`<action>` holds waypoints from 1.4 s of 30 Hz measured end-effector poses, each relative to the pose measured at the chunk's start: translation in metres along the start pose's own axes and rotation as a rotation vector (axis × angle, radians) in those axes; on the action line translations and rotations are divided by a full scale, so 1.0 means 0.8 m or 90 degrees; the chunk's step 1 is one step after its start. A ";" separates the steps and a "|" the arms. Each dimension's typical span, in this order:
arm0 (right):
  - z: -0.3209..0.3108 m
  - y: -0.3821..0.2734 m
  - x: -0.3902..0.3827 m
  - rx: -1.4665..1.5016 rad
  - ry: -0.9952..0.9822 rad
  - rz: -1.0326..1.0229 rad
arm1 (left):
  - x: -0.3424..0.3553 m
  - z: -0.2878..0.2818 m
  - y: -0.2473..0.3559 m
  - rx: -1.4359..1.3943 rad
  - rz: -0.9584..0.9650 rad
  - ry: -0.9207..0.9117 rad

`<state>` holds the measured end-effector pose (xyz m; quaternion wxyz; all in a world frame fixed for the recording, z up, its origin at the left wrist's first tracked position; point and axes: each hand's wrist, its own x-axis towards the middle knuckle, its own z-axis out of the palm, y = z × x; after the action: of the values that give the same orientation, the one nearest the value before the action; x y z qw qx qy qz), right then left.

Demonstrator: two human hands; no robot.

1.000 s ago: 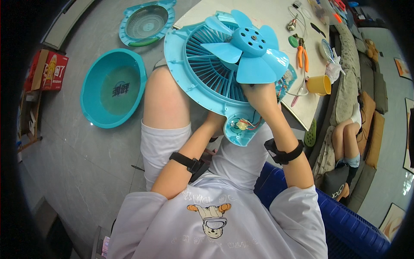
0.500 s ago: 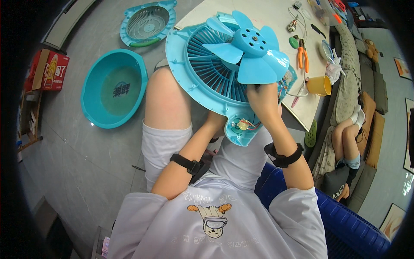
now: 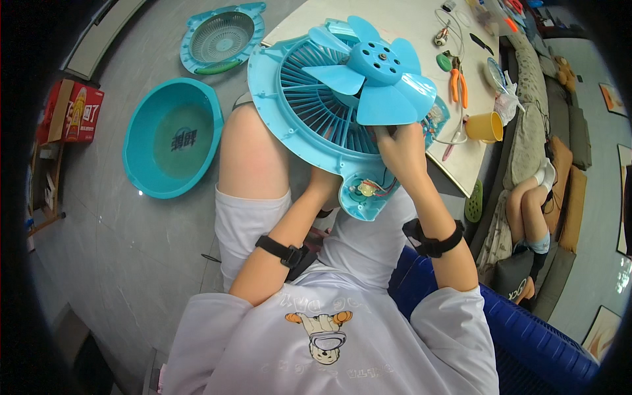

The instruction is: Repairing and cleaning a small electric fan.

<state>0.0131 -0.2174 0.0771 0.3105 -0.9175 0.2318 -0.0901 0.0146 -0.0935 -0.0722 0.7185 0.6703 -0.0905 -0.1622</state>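
A light blue fan housing with a ribbed grille rests tilted over my knees and the table edge. Its fan blades sit at the centre, facing up. From below, my left hand reaches under the housing; its fingers are hidden there. My right hand is at the blades' near edge, its fingers curled in between blade and grille, with the tips hidden. What they pinch there does not show. Near my right wrist, a small round part with thin wires lies in the housing's lower lobe.
The table holds orange-handled pliers, a yellow cup and a green round piece. On the floor at left stand a teal basin and a blue fan cover. Another person's legs rest on the sofa at right.
The housing and blades have shifted slightly left within the view, along with both my hands. My right hand stays curled under the blade edge, and my left stays beneath the housing.
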 end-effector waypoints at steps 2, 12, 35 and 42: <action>0.001 -0.009 0.002 -0.051 -0.008 0.014 | 0.011 0.008 -0.028 0.047 0.028 0.036; -0.015 0.001 -0.026 0.057 -0.007 -0.064 | -0.015 -0.023 0.057 -0.036 0.065 -0.022; -0.020 -0.013 -0.019 0.006 -0.169 -0.012 | -0.027 -0.043 0.078 -0.051 0.011 -0.159; -0.026 -0.022 -0.022 0.022 -0.188 -0.053 | -0.029 -0.040 0.071 -0.096 -0.060 -0.130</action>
<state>-0.0018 -0.2076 0.1039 0.3531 -0.9240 0.1439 0.0290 0.0103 -0.0530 -0.0168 0.7454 0.5979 -0.1192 -0.2697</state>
